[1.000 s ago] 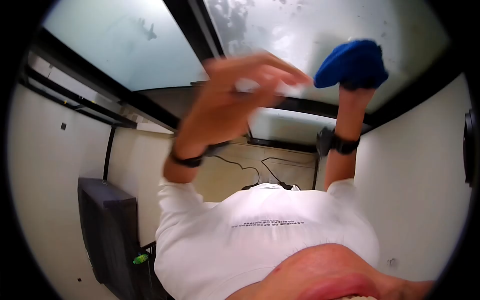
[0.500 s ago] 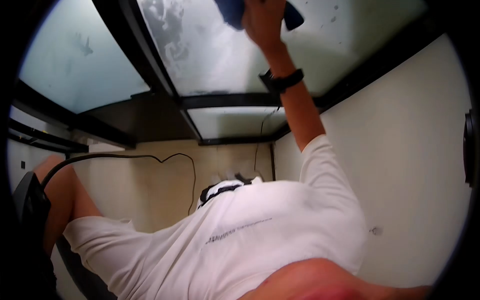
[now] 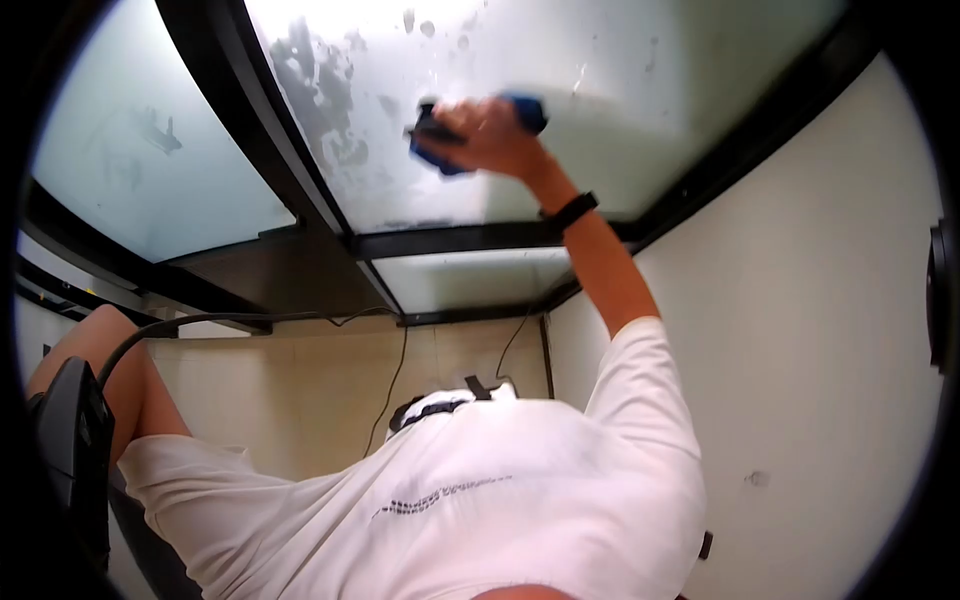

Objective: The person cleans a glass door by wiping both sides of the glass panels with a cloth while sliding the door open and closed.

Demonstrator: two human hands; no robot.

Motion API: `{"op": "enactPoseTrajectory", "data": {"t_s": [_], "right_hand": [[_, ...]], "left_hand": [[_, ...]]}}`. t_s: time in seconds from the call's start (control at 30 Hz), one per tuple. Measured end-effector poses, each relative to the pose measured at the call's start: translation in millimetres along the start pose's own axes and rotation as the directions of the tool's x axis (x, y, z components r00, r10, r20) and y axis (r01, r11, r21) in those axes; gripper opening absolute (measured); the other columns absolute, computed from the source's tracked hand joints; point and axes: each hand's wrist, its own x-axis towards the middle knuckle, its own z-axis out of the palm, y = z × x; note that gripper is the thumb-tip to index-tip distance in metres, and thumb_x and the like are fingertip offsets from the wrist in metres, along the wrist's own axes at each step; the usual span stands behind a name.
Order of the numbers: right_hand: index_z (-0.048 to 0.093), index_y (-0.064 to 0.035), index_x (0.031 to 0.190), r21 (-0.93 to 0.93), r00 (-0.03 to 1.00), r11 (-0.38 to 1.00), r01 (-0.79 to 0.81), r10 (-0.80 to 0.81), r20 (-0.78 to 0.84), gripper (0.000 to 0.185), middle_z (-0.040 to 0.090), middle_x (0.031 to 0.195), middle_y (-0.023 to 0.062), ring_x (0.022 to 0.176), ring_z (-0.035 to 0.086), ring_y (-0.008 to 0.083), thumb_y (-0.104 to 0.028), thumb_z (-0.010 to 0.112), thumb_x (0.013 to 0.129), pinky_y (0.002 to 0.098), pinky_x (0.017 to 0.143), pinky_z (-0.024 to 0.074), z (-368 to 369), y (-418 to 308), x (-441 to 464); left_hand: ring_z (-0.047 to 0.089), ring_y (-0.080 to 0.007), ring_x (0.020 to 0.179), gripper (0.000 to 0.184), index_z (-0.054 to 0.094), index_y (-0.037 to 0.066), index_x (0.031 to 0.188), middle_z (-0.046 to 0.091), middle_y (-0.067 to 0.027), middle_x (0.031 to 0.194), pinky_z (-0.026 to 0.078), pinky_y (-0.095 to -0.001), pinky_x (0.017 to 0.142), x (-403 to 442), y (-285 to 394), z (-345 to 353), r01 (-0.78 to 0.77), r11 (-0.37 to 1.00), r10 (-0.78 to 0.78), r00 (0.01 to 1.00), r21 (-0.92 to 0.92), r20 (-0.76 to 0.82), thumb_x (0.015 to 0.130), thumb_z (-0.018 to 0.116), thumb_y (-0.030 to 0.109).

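My right hand (image 3: 492,135), with a black band (image 3: 570,213) on its wrist, is raised against a frosted glass pane (image 3: 610,130). Its fingers are closed round a blue-and-black hand-held object (image 3: 437,155); blue parts stick out on both sides of the fist. Motion blur hides its exact kind. Wet-looking smears and drops mark the pane, mostly to the left of the hand. On the left side my bent left arm (image 3: 125,380) shows, but its hand is out of sight.
Black frame bars (image 3: 480,238) border the panes. Another frosted pane (image 3: 150,150) stands at left. A thin black cable (image 3: 395,385) hangs over the tiled floor (image 3: 310,390). A black device (image 3: 75,450) with a cable sits close at lower left. A pale wall (image 3: 800,330) rises at right.
My right hand has come down the pane and slightly left, still gripping the blue-and-black object. The view has tilted a little, so the frame bars sit lower.
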Motion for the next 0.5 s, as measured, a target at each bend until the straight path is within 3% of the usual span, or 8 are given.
{"op": "enactPoseTrajectory", "data": {"t_s": [0.1,0.17,0.23,0.3,0.33,0.4,0.47,0.5], "right_hand": [[0.055,-0.0208,0.134,0.24,0.856,0.836,-0.493,0.516,-0.039,0.042,0.059,0.109,0.0118,0.077,0.06,0.0267,-0.033,0.058,0.093,0.0392,0.059,0.0465,-15.0,52.7,-22.0],[0.054,-0.0162,0.138,-0.025,0.634,0.654,-0.756,0.722,-0.275,0.051,0.05,0.136,0.0179,0.124,0.043,0.0359,-0.029,0.061,0.089,0.05,0.102,0.0342,-30.6,73.5,-36.1],[0.061,-0.011,0.124,0.023,0.541,0.73,-0.683,0.527,-0.656,0.045,0.049,0.105,0.0202,0.088,0.053,0.0345,-0.044,0.047,0.097,0.0477,0.077,0.0446,-24.8,96.1,-50.1],[0.055,-0.0108,0.13,0.205,0.433,0.605,-0.769,0.73,-0.53,0.051,0.04,0.114,0.0259,0.097,0.048,0.0414,-0.047,0.04,0.098,0.0525,0.082,0.0437,-31.8,76.4,-69.8],[0.054,-0.0114,0.132,0.282,0.386,0.552,-0.785,0.791,-0.475,0.042,0.038,0.116,0.0239,0.104,0.047,0.0395,-0.033,0.044,0.098,0.0519,0.088,0.041,-33.9,63.6,-79.0],[0.053,-0.0124,0.134,0.337,0.336,0.476,-0.812,0.854,-0.397,0.041,0.041,0.115,0.0233,0.101,0.047,0.0402,-0.026,0.046,0.095,0.0536,0.09,0.0396,-25.5,25.2,-95.5],[0.053,-0.0132,0.135,0.311,0.394,0.474,-0.824,0.873,-0.286,0.044,0.041,0.115,0.0249,0.101,0.047,0.041,-0.02,0.048,0.091,0.0537,0.093,0.0377,-19.8,-24.1,-107.7],[0.054,-0.0134,0.135,0.294,0.449,0.504,-0.812,0.862,-0.236,0.046,0.042,0.115,0.0259,0.102,0.047,0.0413,-0.016,0.049,0.089,0.0533,0.094,0.0368,-14.5,-48.2,-112.3]], "left_hand": [[0.06,-0.0167,0.086,0.032,0.059,0.002,0.105,0.063,-0.0073,0.1,0.05,-0.0301,0.073,0.3,0.7,20.1,0.009,0.999,-0.009,1.0,-0.053,-0.007,0.104,0.037,0.025],[0.06,-0.0168,0.086,0.032,0.059,0.002,0.105,0.063,-0.0072,0.099,0.05,-0.0304,0.073,-1.1,9.7,36.2,-0.002,0.996,0.0,1.0,-0.092,-0.023,0.104,0.037,0.025],[0.06,-0.0168,0.086,0.032,0.059,0.002,0.105,0.062,-0.007,0.099,0.05,-0.0307,0.073,-4.6,30.7,62.6,0.014,0.985,-0.018,1.0,-0.174,-0.022,0.104,0.036,0.025],[0.06,-0.0169,0.086,0.032,0.059,0.002,0.104,0.062,-0.0069,0.098,0.05,-0.031,0.073,-9.3,61.5,90.8,0.043,0.965,-0.045,0.999,-0.26,0.0,0.104,0.036,0.025],[0.06,-0.0169,0.086,0.032,0.059,0.002,0.104,0.062,-0.0068,0.098,0.05,-0.0311,0.074,-17.1,86.1,114.3,0.107,0.927,-0.102,0.994,-0.361,0.035,0.104,0.036,0.024],[0.059,-0.0169,0.085,0.032,0.059,0.001,0.104,0.062,-0.0066,0.097,0.05,-0.0314,0.074,-53.7,127.0,166.1,0.371,0.739,-0.304,0.929,-0.562,0.213,0.104,0.036,0.024],[0.059,-0.017,0.085,0.032,0.059,0.001,0.104,0.062,-0.0065,0.097,0.05,-0.0317,0.074,-151.5,158.0,224.3,0.722,0.418,-0.475,0.691,-0.551,0.545,0.104,0.036,0.024],[0.06,-0.0155,0.086,0.031,0.059,0.002,0.105,0.063,-0.0058,0.096,0.05,-0.0314,0.076,-104.9,205.0,241.3,0.802,0.12,-0.246,0.595,-0.585,0.765,0.104,0.038,0.025]]}}
